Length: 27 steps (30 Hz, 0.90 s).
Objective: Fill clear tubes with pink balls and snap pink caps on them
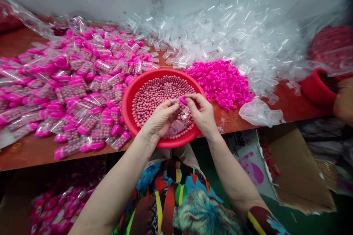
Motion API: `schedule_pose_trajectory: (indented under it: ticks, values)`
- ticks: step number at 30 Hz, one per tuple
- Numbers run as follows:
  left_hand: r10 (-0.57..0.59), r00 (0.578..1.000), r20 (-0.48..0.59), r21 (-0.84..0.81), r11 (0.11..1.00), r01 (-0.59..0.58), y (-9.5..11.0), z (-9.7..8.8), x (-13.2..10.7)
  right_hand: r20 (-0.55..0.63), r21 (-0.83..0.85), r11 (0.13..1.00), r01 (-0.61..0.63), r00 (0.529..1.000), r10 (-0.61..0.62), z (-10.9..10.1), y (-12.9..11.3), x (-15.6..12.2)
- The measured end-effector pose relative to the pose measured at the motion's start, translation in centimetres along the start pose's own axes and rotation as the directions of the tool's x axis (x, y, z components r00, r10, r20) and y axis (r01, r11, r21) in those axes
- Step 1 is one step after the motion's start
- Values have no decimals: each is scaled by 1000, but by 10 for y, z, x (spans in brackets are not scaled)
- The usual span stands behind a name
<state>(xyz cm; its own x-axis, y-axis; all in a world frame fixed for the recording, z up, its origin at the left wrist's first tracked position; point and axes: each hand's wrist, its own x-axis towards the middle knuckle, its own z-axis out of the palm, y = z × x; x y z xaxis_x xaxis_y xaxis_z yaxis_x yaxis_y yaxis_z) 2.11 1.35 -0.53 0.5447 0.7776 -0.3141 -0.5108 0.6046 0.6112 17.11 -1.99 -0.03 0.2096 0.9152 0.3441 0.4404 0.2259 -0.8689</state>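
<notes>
My left hand [162,118] is closed around a small clear plastic container [181,110], partly hidden by the fingers. My right hand [203,114] pinches a bright pink cap [182,100] at the container's upper end; whether the two touch I cannot tell. Both hands are over a red bowl [126,107] full of round pink beads [147,97]. Inside it, several clear containers [176,128] lie on the beads below my hands, and another clear container [167,87] rests farther back.
Bead-filled, pink-capped containers [85,88] cover the table's left side. Behind the bowl are loose pink caps [220,82] and a big heap of clear containers [231,36]. A plastic bag [260,112] lies near the edge. Another person's hand [344,99] is by a red pot [314,86]. An open carton [298,169] stands below.
</notes>
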Motion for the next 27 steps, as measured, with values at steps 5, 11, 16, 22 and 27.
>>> schedule_pose_trajectory:
  ticks: [5, 11, 16, 22, 27]
  values:
    - [10, 1000, 18, -3, 1000, -10, 1, 1, -1, 76, -41, 992, 115, 991, -112, -5, -1, 1]
    - [17, 1000, 20, -2, 1000, -17, 1, 1, -1, 12, 0, 998, 67, 998, -67, -1, -2, -2]
    - [25, 1000, -3, -1, 1000, -25, -1, 3, -2, 12, -106, 984, 144, 990, -143, 3, -4, -6]
    - [101, 995, 9, 5, 995, -101, -7, 4, -4, 111, -268, 916, 299, 954, -279, 0, -7, -12]
    - [159, 987, -7, 87, 984, -158, -7, 5, -6, 203, -269, 875, 403, 912, -357, -7, -7, -8]
